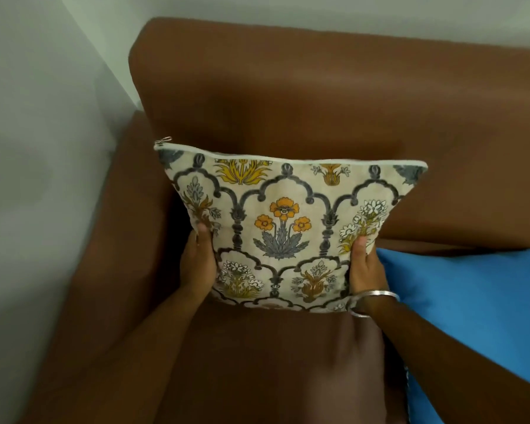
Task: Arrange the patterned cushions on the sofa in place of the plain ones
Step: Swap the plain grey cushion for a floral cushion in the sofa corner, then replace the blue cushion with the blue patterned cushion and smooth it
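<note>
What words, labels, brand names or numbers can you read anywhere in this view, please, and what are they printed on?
None: no readable text shows anywhere.
The patterned cushion, held by the left hand and right hand, carries only flowers and arches.
The blue cushion, brown sofa and bangle are unmarked.

Cream cushion (283,231), grey arches, orange flowers; brown sofa (318,96); blue cushion (471,301).

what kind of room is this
Most likely a home living room, at the corner end of a seat. A brown sofa stands against plain pale walls, with a floral patterned cushion held upright on it and a plain blue cushion lying beside it.
</note>
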`<state>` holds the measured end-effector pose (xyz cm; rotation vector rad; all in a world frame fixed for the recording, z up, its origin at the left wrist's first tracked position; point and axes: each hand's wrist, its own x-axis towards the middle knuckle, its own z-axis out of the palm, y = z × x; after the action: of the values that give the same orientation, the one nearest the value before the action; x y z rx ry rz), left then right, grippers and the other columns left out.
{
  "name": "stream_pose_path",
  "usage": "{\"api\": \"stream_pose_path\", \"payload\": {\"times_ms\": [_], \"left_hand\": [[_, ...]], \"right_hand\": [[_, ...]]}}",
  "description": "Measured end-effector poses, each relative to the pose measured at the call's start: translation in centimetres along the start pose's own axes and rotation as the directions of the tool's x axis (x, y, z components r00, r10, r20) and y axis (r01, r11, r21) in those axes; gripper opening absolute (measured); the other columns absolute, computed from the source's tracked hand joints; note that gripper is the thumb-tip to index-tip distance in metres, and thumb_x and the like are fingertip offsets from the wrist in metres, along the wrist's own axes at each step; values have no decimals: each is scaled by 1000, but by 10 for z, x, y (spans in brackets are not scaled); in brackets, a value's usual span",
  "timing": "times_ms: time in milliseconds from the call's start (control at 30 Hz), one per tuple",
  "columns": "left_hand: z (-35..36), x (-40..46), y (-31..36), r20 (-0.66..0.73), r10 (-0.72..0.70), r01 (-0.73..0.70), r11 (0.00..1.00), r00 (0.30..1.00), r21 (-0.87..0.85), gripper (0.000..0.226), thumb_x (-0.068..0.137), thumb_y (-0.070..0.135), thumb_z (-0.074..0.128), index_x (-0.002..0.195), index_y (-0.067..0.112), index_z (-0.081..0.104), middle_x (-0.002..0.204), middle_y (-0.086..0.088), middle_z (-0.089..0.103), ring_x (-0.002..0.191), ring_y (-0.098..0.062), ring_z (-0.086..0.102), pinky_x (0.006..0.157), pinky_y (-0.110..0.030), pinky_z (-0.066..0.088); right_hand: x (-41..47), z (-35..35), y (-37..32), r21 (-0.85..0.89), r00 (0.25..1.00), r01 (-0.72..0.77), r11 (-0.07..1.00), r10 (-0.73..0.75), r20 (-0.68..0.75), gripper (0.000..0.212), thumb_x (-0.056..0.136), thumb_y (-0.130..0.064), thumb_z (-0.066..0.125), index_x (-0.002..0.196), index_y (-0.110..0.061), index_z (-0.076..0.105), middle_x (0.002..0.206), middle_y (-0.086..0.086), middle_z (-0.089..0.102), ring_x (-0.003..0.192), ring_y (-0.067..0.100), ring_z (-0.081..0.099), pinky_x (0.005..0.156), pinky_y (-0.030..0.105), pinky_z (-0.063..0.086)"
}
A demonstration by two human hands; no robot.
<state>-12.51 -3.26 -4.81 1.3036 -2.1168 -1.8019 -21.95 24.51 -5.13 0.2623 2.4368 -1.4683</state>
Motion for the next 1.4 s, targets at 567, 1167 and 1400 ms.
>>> {"api": "stream_pose_path", "payload": {"times_ms": [567, 1167, 1400], "left_hand": [[-16, 55, 56, 557, 821, -688, -330, 129, 646, 85, 95, 69, 27, 163, 23, 6, 172, -8, -5, 159, -25, -7, 124, -50, -5], [166, -181, 77, 498, 593, -745, 292, 633, 599, 85, 89, 54, 53, 160, 13, 28, 167, -19, 27, 154, -41, 24, 122, -57, 25], [312, -278, -35, 272, -79, -24, 934, 959, 356, 94, 93, 51, 63, 163, 15, 11, 170, -9, 20, 156, -27, 22, 125, -46, 21]], "right_hand": [[60, -7, -68, -634, 184, 674, -379, -745, 641, 87, 86, -77, 28, 156, -25, 26, 163, 6, 22, 152, 23, 10, 120, 47, 9], [-36, -221, -17, -807, 879, 448, 384, -352, 321, 80, 89, -58, 31, 153, -9, 31, 159, 19, 32, 145, 42, 31, 115, 57, 24], [-5, -375, 162, -647, 976, 17, 762, 128, 176, 96, 90, -58, 53, 157, -9, 6, 162, 23, 20, 146, 41, 26, 118, 49, 25]]}}
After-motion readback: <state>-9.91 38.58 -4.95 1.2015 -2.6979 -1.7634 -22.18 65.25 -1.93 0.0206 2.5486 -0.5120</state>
